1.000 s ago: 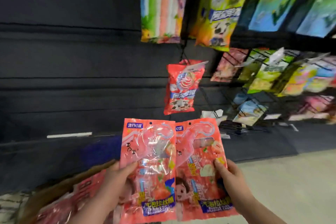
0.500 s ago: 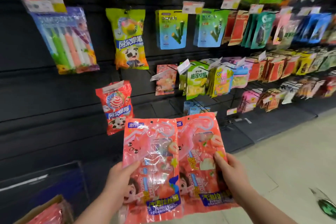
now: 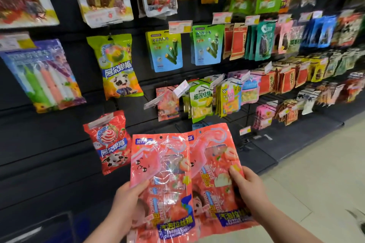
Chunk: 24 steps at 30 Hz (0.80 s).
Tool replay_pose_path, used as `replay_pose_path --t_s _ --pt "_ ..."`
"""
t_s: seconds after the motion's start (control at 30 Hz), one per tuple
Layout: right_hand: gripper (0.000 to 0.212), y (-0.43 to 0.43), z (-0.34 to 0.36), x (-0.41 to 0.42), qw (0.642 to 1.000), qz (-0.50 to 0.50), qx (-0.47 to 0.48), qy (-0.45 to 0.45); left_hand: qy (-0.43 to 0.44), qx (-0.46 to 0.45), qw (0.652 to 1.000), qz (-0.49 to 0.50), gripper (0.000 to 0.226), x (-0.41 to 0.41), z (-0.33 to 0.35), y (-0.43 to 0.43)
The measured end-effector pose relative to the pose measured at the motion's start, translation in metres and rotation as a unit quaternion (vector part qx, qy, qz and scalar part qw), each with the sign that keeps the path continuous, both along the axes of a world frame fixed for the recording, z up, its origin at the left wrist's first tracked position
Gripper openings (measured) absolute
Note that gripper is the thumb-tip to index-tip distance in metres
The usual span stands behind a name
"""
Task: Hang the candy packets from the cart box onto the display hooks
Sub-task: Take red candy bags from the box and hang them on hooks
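Observation:
Two pink candy packets are held upright side by side in front of the display wall. My left hand [image 3: 128,201] grips the left packet [image 3: 164,183] at its left edge, thumb on the front. My right hand [image 3: 246,187] grips the right packet [image 3: 213,165] at its right edge. The left packet overlaps the right one slightly. A matching pink packet [image 3: 167,102] hangs on a display hook above them, next to a white price tag [image 3: 152,102]. The cart box is out of view.
The black slatted wall [image 3: 49,154] carries many hanging snack packets: a red lollipop bag [image 3: 108,140] just left of my packets, a yellow-green bag [image 3: 117,65] above it, green durian packets [image 3: 201,100] to the right. A pale floor [image 3: 316,173] lies at right.
The view has swung up and right along the wall; the cart box dropped out of sight at the lower left. Both hands keep the same hold on the two packets.

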State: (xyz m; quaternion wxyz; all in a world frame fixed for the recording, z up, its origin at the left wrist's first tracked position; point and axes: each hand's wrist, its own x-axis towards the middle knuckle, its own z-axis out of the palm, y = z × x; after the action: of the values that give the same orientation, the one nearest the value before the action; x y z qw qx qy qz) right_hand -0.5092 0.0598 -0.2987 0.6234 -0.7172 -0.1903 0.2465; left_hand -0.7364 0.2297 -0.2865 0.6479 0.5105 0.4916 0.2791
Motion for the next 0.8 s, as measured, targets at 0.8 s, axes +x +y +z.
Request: replay_pose_path --t_s 0.8 --pt "0.014 0.183 -0.012 0.165 0.997 0.048 -0.051 -0.016 0.017 -0.021 0.999 0.042 0.014 0.145 -0.028 0.147"
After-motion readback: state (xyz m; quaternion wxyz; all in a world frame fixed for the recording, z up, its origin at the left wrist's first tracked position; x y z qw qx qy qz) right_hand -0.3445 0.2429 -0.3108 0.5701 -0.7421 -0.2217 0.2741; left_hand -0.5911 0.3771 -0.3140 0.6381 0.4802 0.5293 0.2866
